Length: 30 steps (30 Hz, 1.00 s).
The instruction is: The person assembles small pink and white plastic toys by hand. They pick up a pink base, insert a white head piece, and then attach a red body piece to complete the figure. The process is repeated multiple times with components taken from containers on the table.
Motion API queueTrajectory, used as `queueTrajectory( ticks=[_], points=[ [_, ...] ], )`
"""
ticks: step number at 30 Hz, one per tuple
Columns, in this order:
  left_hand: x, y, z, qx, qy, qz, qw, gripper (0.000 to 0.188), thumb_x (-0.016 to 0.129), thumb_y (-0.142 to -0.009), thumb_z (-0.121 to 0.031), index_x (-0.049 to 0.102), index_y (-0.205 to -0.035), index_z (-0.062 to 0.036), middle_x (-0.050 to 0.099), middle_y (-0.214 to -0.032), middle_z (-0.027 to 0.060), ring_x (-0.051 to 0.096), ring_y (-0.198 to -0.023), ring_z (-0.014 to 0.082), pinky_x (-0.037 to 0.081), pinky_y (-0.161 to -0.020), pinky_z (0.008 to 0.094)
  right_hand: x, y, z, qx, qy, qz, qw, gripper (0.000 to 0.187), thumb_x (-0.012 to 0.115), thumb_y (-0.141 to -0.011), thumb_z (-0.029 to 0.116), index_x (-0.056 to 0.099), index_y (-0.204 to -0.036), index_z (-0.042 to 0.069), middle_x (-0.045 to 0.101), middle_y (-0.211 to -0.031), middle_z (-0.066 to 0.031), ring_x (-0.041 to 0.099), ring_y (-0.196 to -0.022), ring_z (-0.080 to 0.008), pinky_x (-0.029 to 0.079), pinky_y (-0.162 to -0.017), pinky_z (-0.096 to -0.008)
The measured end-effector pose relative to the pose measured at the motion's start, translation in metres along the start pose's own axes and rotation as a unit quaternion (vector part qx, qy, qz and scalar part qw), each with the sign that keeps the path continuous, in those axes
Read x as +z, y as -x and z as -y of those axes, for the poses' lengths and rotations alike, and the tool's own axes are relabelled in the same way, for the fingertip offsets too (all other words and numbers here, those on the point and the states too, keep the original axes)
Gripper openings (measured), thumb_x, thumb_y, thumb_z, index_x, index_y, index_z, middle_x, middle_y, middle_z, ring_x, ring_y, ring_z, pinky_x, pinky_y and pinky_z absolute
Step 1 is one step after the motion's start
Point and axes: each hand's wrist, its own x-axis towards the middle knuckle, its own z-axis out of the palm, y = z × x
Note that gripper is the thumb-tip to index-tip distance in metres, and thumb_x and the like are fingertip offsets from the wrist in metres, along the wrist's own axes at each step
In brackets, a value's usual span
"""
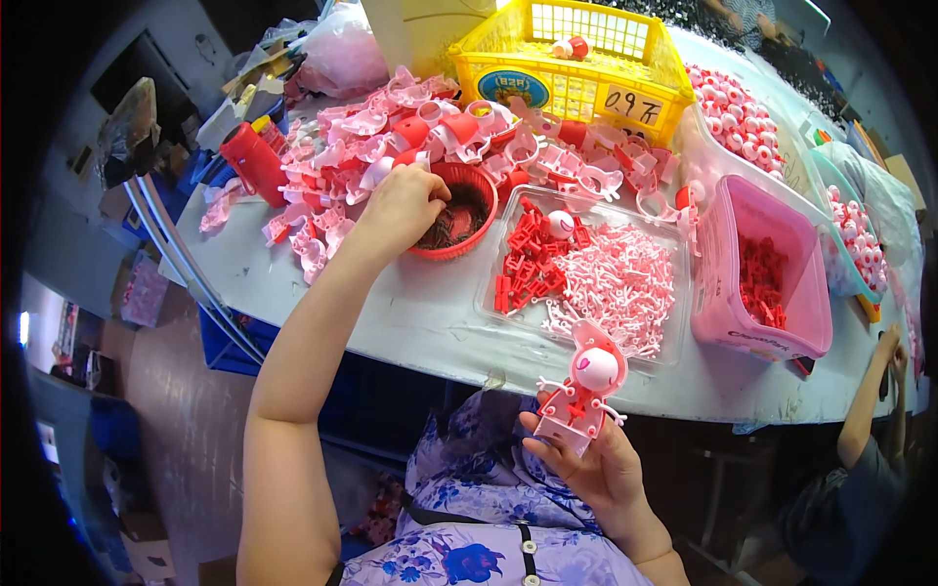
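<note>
The right hand (601, 469), half-closed around a pink plastic white-headed figure (584, 396), probably steadies it above the lap (479, 454). The left hand (410, 200) curls into a conveniently near round red plastic bowl (457, 252); whether it pinches anything I cannot tell

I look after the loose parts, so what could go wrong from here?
The pink figure is held in the right hand near the edge of the table; it might slip.
Pink parts are heaped beside the red bowl; some could tumble in among its small dark pieces.
In the clear tray, red pieces and pale pink pieces lie together; they may mix.
</note>
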Motion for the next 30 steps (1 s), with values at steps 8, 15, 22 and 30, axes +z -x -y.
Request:
queueTrajectory(
  ticks=[8, 15, 22, 30],
  points=[
    [0.008, -0.008, 0.001, 0.079, -0.021, 0.011, 0.997, 0.009, 0.071, -0.072, -0.009, 0.070, -0.079, -0.0034, 0.061, -0.085, 0.0106, 0.057, -0.089, 0.0270, 0.046, -0.082, 0.0374, 0.003, -0.003, 0.003, 0.004, 0.014, 0.007, 1.000, 0.073, 0.068, -0.085, 0.030, 0.029, -0.140, 0.001, 0.041, -0.140, -0.0149, 0.040, -0.131, -0.0372, 0.033, -0.109, -0.0508],
    [0.011, -0.015, 0.004, 0.088, -0.040, 0.048, 0.994, 0.010, 0.070, -0.074, -0.011, 0.068, -0.081, -0.0035, 0.060, -0.086, 0.0107, 0.055, -0.091, 0.0284, 0.044, -0.084, 0.0386, 0.004, -0.004, 0.001, 0.006, 0.009, 0.010, 1.000, 0.073, 0.069, -0.085, 0.029, 0.029, -0.139, 0.002, 0.042, -0.139, -0.0151, 0.040, -0.131, -0.0371, 0.033, -0.109, -0.0510],
    [-0.001, -0.018, 0.006, 0.123, -0.013, 0.040, 0.992, 0.010, 0.068, -0.077, -0.011, 0.068, -0.084, -0.0030, 0.060, -0.085, 0.0107, 0.056, -0.089, 0.0256, 0.045, -0.082, 0.0357, 0.006, -0.002, -0.001, 0.006, 0.006, 0.020, 1.000, 0.071, 0.067, -0.086, 0.028, 0.028, -0.140, 0.001, 0.043, -0.138, -0.0151, 0.040, -0.131, -0.0354, 0.033, -0.109, -0.0490],
    [-0.034, 0.036, -0.079, 0.038, 0.322, 0.017, 0.946, 0.008, 0.063, -0.083, 0.001, 0.066, -0.090, 0.0011, 0.064, -0.088, 0.0063, 0.059, -0.079, 0.0136, 0.048, -0.073, 0.0267, 0.000, -0.019, 0.003, -0.020, -0.021, 0.057, 0.998, 0.066, 0.063, -0.090, 0.025, 0.030, -0.139, -0.002, 0.041, -0.139, -0.0147, 0.041, -0.131, -0.0337, 0.036, -0.108, -0.0435]
  ],
)
